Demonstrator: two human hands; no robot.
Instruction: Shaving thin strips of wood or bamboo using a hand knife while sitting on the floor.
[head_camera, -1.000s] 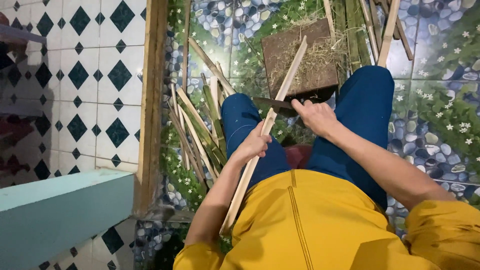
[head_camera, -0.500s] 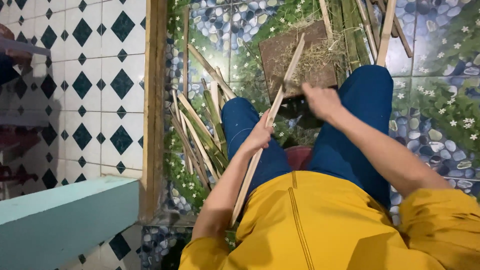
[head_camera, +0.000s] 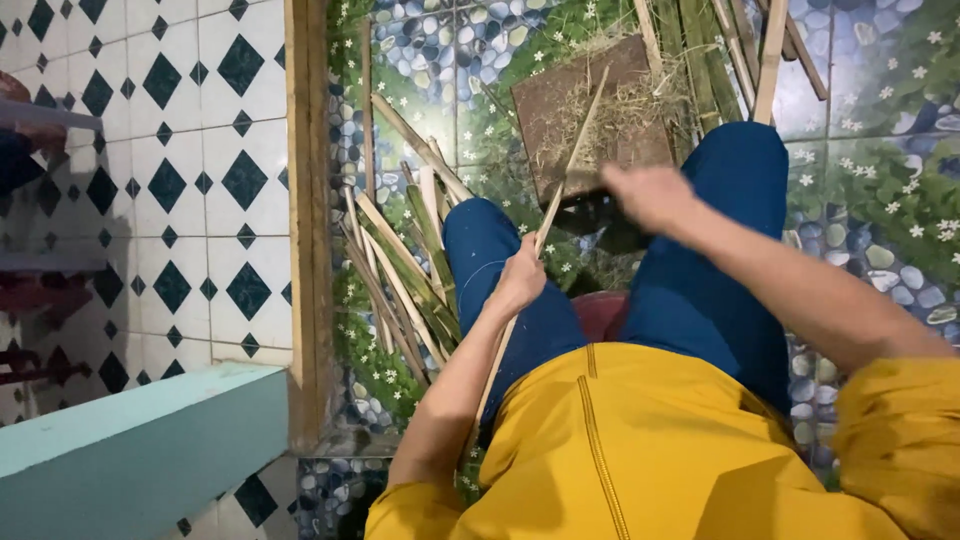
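My left hand (head_camera: 520, 278) is shut around a long pale bamboo strip (head_camera: 573, 150) above my left knee. The strip runs from beside my hip up over a brown wooden block (head_camera: 560, 100) strewn with dry fibres. My right hand (head_camera: 650, 195), blurred by motion, hovers over my right knee, gripping a dark knife (head_camera: 585, 208) whose blade meets the strip near the block's near edge. I sit in blue trousers and a yellow shirt.
A heap of split bamboo strips (head_camera: 400, 260) lies on the pebble-patterned floor left of my leg. More sticks (head_camera: 770, 50) lean at the top right. A wooden door frame (head_camera: 305, 200) borders diamond tiles; a teal ledge (head_camera: 140, 450) is at lower left. A red stool (head_camera: 600, 312) shows between my legs.
My right hand with the knife has slid away from me along the strip and now blurs. The strip has tilted more upright. My left hand keeps its grip.
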